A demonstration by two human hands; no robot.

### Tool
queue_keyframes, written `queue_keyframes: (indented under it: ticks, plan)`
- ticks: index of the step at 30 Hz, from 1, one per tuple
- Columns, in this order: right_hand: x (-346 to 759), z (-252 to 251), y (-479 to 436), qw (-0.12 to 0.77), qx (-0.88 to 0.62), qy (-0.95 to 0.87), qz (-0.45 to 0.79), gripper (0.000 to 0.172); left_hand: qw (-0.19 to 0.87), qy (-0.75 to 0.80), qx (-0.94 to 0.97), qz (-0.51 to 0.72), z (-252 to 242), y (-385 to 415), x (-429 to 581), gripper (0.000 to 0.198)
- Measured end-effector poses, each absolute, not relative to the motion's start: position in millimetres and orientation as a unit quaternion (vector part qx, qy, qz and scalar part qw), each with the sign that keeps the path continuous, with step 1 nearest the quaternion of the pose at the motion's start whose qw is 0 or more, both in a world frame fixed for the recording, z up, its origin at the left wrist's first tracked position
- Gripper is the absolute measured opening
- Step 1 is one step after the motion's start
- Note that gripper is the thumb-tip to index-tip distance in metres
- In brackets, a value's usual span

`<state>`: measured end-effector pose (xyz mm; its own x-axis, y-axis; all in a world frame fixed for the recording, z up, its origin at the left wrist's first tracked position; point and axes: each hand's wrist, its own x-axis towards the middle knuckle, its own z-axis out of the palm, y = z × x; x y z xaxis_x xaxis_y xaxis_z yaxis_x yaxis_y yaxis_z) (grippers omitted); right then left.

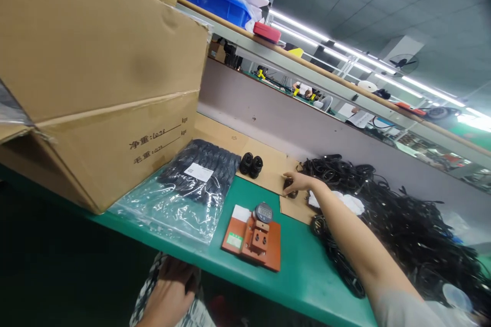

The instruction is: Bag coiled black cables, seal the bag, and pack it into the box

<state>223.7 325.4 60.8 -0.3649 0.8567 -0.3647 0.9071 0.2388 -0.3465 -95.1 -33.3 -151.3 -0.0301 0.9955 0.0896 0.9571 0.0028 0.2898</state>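
Right hand (297, 183) is curved partly closed over a dark rubber part (290, 190), its grip unclear, on a cardboard sheet (270, 163) where two similar parts (248, 165) are set apart from the black cords (399, 230), perhaps for easy reach, while left hand (171, 291) is rested below the table (303, 286).

The person wore a loose pale grey short sleeve (402, 311) at the near right, with the right forearm (356, 235) bare below it. At the near left, the bare left hand (169, 291) showed against black-and-white patterned cloth (197, 314), its garment hard to tell.
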Motion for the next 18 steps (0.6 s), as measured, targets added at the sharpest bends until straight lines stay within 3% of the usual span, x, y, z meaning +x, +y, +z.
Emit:
queue_keyframes:
  ticks: [4,10,18]
  plan:
    - [230,52,319,0.005,0.538,0.811,-0.229,0.079,0.085,0.701,0.693,0.143,-153,-32,-94,0.034]
    - [230,64,307,-0.089,0.505,0.830,-0.220,0.085,0.038,0.689,0.702,0.178,-157,-30,-98,0.028]
    - [205,65,238,-0.185,0.443,0.841,-0.250,0.084,0.033,0.711,0.692,0.122,-161,-32,-102,0.037]
